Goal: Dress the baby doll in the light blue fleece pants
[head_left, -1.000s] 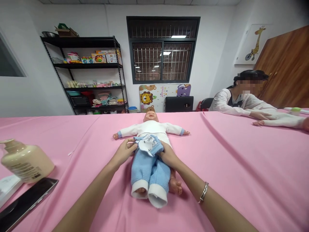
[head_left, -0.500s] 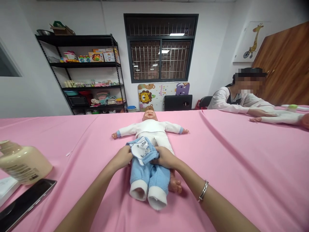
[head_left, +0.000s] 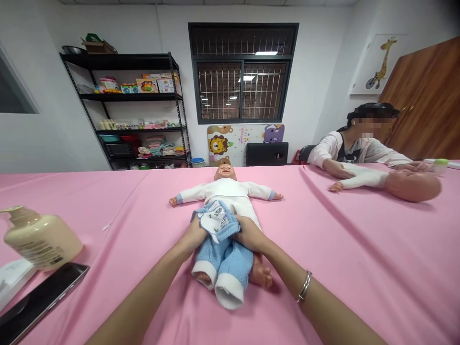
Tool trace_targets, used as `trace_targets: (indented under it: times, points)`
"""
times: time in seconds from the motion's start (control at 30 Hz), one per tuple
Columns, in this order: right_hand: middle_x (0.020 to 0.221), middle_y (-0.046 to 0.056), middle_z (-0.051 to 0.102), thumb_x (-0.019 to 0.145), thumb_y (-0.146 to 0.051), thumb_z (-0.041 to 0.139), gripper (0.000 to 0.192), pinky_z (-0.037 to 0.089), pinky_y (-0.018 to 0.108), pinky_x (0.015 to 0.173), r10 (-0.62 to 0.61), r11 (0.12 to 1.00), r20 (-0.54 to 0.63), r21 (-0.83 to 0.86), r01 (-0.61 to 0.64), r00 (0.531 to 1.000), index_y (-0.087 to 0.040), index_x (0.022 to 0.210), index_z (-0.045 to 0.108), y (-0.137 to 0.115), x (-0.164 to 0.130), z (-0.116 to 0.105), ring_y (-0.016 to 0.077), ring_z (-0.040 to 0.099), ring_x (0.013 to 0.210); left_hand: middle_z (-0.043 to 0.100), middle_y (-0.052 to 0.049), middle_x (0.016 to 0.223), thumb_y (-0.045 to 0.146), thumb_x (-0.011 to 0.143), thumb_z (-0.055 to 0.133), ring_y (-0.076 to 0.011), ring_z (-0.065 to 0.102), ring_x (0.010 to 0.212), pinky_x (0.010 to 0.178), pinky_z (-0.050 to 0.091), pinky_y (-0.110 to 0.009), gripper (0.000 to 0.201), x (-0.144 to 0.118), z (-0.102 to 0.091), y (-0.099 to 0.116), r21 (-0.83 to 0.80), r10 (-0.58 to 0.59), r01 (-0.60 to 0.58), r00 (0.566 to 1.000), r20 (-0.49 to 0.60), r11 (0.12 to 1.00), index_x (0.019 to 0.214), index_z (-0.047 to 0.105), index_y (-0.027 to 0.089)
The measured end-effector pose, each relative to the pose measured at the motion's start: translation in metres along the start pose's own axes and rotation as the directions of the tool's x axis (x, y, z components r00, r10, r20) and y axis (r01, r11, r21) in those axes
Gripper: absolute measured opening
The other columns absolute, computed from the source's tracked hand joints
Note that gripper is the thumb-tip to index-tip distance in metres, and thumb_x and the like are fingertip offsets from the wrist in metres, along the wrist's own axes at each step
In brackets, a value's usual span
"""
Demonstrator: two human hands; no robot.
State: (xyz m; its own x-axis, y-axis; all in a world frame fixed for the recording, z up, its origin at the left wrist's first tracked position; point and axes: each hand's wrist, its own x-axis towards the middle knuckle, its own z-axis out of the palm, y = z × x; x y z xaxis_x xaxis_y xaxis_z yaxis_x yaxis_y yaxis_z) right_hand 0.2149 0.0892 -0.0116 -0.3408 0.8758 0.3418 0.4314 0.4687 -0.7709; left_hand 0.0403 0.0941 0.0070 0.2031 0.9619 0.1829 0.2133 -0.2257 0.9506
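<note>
A baby doll (head_left: pixel 227 189) in a white top lies on its back with its arms spread and feet towards me. Over its legs are blue baby trousers (head_left: pixel 235 258) with white cuffs and an animal-face panel at the top. My left hand (head_left: pixel 194 235) is closed on the trousers' left side, its fingers partly hidden by the cloth. On the opposite side my right hand (head_left: pixel 248 233) grips the waist, thumb on top. The doll's toes show inside the left cuff. Its other foot (head_left: pixel 264 275) lies bare beside the right trouser leg, outside the cuff.
A pink cloth (head_left: pixel 143 201) covers the table. At left stand a pump bottle (head_left: pixel 46 239), a phone (head_left: pixel 43 297) and a white box (head_left: pixel 14 280). At right a co-worker (head_left: pixel 334 148) handles another doll (head_left: pixel 409 184). A shelf (head_left: pixel 125 96) stands behind.
The left trouser leg has shifted up, and toes now show in its cuff. My left hand has moved slightly right and is deeper under the cloth. The co-worker's doll has moved left.
</note>
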Motion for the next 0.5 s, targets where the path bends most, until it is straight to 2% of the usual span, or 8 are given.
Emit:
trace_targets:
  times: [0.07, 0.13, 0.2, 0.27, 0.37, 0.5]
  points:
    - [0.083, 0.003, 0.066, 0.068, -0.015, 0.053, 0.018, 0.044, 0.031, 0.072, -0.013, 1.000, -0.019, 0.010, 0.014, 1.000, -0.017, 0.083, 0.062, 0.001, 0.001, 0.000, 0.0203, 0.057, 0.076, 0.051, -0.009, 0.130, 0.030, 0.072, 0.060, -0.0233, 0.046, 0.121, 0.100, 0.040, -0.035, 0.053, -0.003, 0.004, 0.002, -0.113, -0.032, 0.039, 0.998, 0.060, 0.993, 0.123, 0.049, 0.018]
    - [0.082, 0.003, 0.066, 0.066, -0.012, 0.050, 0.020, 0.044, 0.031, 0.073, -0.025, 1.000, -0.066, 0.016, 0.027, 0.997, -0.017, 0.082, 0.061, 0.003, 0.002, 0.000, 0.0208, 0.057, 0.077, 0.051, -0.010, 0.129, 0.030, 0.071, 0.061, -0.0240, 0.048, 0.118, 0.099, 0.041, -0.036, 0.055, -0.004, 0.005, 0.001, -0.189, -0.108, 0.125, 0.989, 0.098, 0.974, 0.123, 0.049, 0.018]
    - [0.082, 0.003, 0.065, 0.064, -0.010, 0.047, 0.022, 0.044, 0.031, 0.074, -0.032, 0.999, -0.139, 0.014, 0.034, 0.990, -0.017, 0.081, 0.059, 0.006, 0.005, 0.000, 0.0212, 0.056, 0.079, 0.052, -0.009, 0.128, 0.028, 0.070, 0.063, -0.0235, 0.052, 0.114, 0.096, 0.044, -0.035, 0.060, -0.002, 0.003, -0.002, -0.218, -0.193, 0.218, 0.972, 0.133, 0.951, 0.127, 0.045, 0.020]
    - [0.079, 0.004, 0.064, 0.061, -0.008, 0.045, 0.024, 0.044, 0.032, 0.074, -0.012, 1.000, -0.216, 0.001, 0.013, 0.976, -0.018, 0.080, 0.058, 0.010, 0.009, 0.001, 0.0215, 0.055, 0.079, 0.052, -0.007, 0.129, 0.024, 0.069, 0.062, -0.0222, 0.054, 0.111, 0.093, 0.046, -0.034, 0.066, 0.001, 0.000, -0.004, -0.211, -0.230, 0.259, 0.961, 0.153, 0.943, 0.131, 0.040, 0.024]
    - [0.078, 0.004, 0.062, 0.061, -0.010, 0.044, 0.022, 0.043, 0.033, 0.073, 0.053, 0.998, -0.312, -0.025, -0.064, 0.949, -0.019, 0.078, 0.055, 0.014, 0.013, 0.004, 0.0216, 0.054, 0.078, 0.049, -0.005, 0.131, 0.029, 0.072, 0.060, -0.0213, 0.050, 0.116, 0.095, 0.044, -0.033, 0.063, 0.006, -0.003, -0.008, -0.145, -0.182, 0.200, 0.975, 0.128, 0.969, 0.131, 0.039, 0.026]
    - [0.077, 0.003, 0.061, 0.063, -0.013, 0.043, 0.019, 0.041, 0.031, 0.069, 0.081, 0.995, -0.368, -0.028, -0.098, 0.926, -0.019, 0.080, 0.051, 0.017, 0.014, 0.006, 0.0201, 0.052, 0.076, 0.049, -0.009, 0.131, 0.039, 0.076, 0.054, -0.0242, 0.043, 0.123, 0.102, 0.036, -0.035, 0.049, 0.013, -0.002, -0.017, 0.107, -0.035, 0.032, 0.999, 0.022, 0.994, 0.121, 0.051, 0.018]
